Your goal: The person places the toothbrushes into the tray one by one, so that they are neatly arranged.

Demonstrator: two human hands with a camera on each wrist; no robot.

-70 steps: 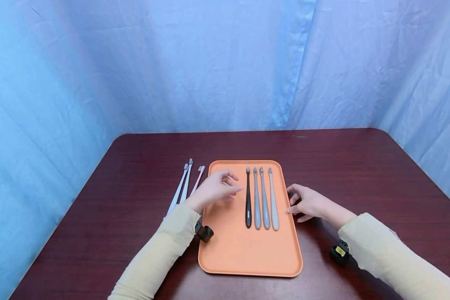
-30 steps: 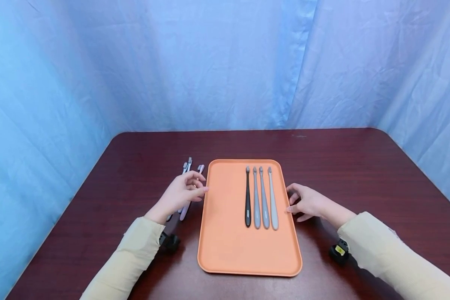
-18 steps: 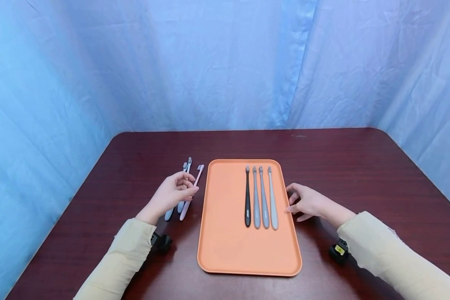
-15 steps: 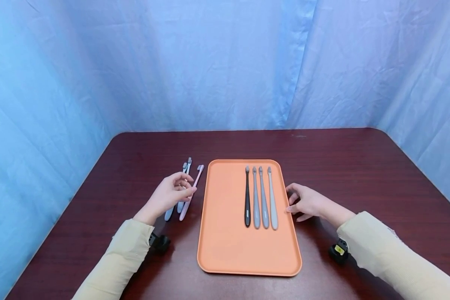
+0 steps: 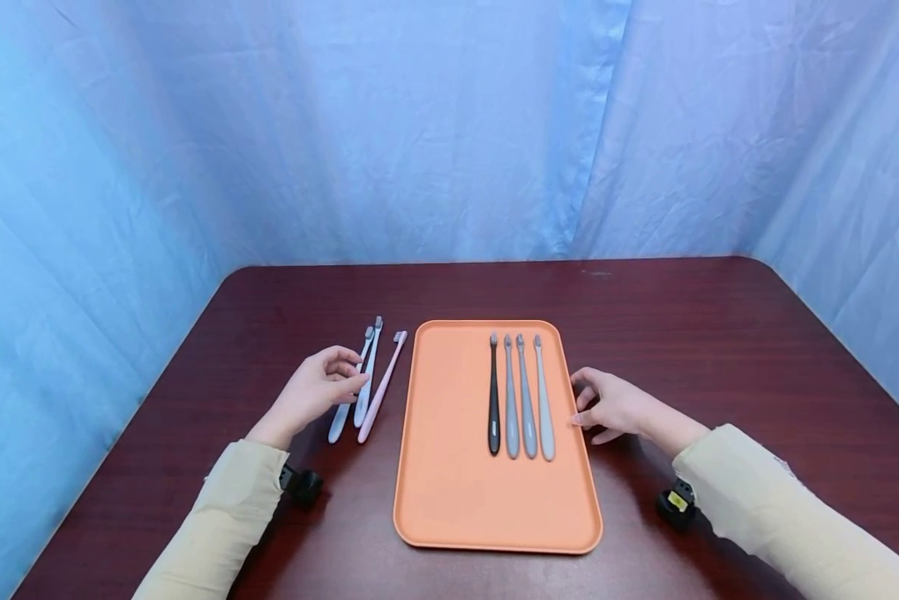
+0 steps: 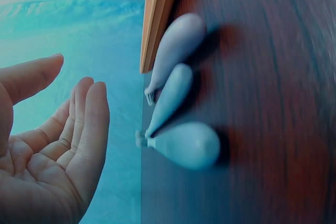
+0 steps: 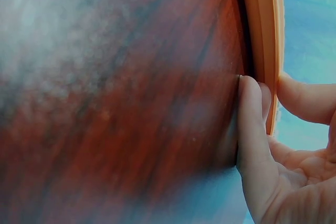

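Here, an entry for the items at hand.

Left hand (image 5: 312, 393): hovers at the handles of three loose toothbrushes on the desk (image 5: 681, 333), just off the tray's left rim. Its fingers (image 6: 89, 124) lie gently bent and apart, holding nothing; the left wrist view shows the palm bare.

Loose toothbrushes: two pale blue-white toothbrushes (image 5: 355, 385) lying close together, and a pink toothbrush (image 5: 381, 387) nearest the tray. All point bristles toward the far edge, handles toward the near edge. Judged light, stiff, smooth plastic, likely to slide or roll under a push. Best taken at the thick bulbous handle end (image 6: 184, 145), pinched from the sides; the thin neck offers little grip.

Right hand (image 5: 616, 407): rests on the desk against the tray's right rim, fingers (image 7: 251, 124) loosely curved and touching the rim, gripping nothing.

Orange tray (image 5: 449, 500): shallow, raised rim, at the middle of the desk toward the near edge. Holds a row of four, side by side in its right half: one black toothbrush (image 5: 493, 396) and three grey toothbrushes (image 5: 527, 398). The left half is bare surface.

Obstructions: the tray's rim stands between the loose brushes and the tray floor, so a brush would need lifting over, not sliding. The loose brushes lie close together; taking one may nudge its neighbour.

Surround: blue curtain (image 5: 419, 125) behind and at both sides.
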